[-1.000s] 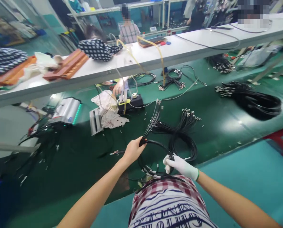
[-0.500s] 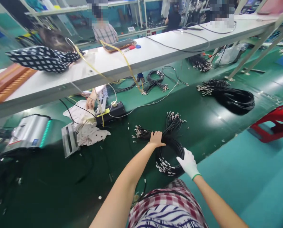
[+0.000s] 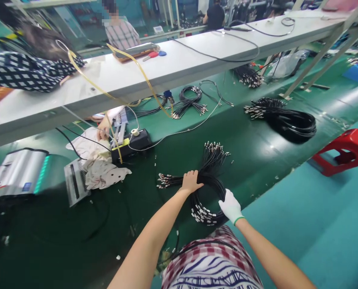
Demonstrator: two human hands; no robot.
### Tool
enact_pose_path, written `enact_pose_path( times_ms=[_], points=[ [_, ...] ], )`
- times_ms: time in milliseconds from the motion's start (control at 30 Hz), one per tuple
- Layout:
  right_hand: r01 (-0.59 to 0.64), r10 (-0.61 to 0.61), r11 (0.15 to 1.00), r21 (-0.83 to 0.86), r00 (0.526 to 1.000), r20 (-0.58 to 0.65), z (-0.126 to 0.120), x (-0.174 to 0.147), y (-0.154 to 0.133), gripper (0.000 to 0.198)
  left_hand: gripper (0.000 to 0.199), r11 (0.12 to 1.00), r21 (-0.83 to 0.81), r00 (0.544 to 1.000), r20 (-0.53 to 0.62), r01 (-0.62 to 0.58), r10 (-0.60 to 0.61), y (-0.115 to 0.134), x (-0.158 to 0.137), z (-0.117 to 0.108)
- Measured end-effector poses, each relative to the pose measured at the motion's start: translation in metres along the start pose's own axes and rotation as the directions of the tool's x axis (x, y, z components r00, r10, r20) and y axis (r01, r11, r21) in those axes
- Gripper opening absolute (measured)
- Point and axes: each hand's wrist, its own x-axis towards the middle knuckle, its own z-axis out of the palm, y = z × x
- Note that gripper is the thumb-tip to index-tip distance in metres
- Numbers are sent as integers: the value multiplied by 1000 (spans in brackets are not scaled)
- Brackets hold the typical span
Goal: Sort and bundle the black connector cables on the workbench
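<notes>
A looped bundle of black cables [image 3: 216, 183] lies on the green table [image 3: 130, 237] in front of me. White tags [image 3: 203, 213] ring the near part of the loop, and the metal-tipped ends fan out in two bunches at the far side. My bare left hand [image 3: 191, 182] is closed around the bundle at the left, where the ends leave the loop. On the right side of the loop, my right hand [image 3: 231, 206], in a white glove with a green cuff, grips the cables, its thumb toward the inside. The fingers' undersides are hidden.
Another black cable bundle [image 3: 293, 122] lies to the right, near a red stool [image 3: 347, 150]. A white raised shelf [image 3: 179, 60] crosses behind. At left are a cloth [image 3: 102, 176], a black power box [image 3: 133, 145] and a silver machine [image 3: 19, 172]. A co-worker's hand [image 3: 103, 129] is beside the cloth.
The view has shifted slightly, so most things sit further left. Both my hands keep their hold on the cable bundle, which looks about the same.
</notes>
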Motion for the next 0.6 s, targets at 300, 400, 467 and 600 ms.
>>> enact_pose_path(
  times_ms=[300,400,467,600],
  points=[
    [143,-129,986,89,981,-147,-31,-7,14,71,65,986,-127,977,-171,104,-125,-48,-162,-1],
    [432,-360,873,226,884,-297,-38,-32,-10,56,74,940,-142,938,-111,311,-327,-69,-262,39],
    [534,-530,759,371,839,-122,-26,-55,-36,45,78,936,-95,941,-2,338,-340,-70,-308,68],
    [365,-551,795,484,768,326,37,-80,-91,51,45,951,-97,954,100,294,-284,-58,-336,103]
  ],
)
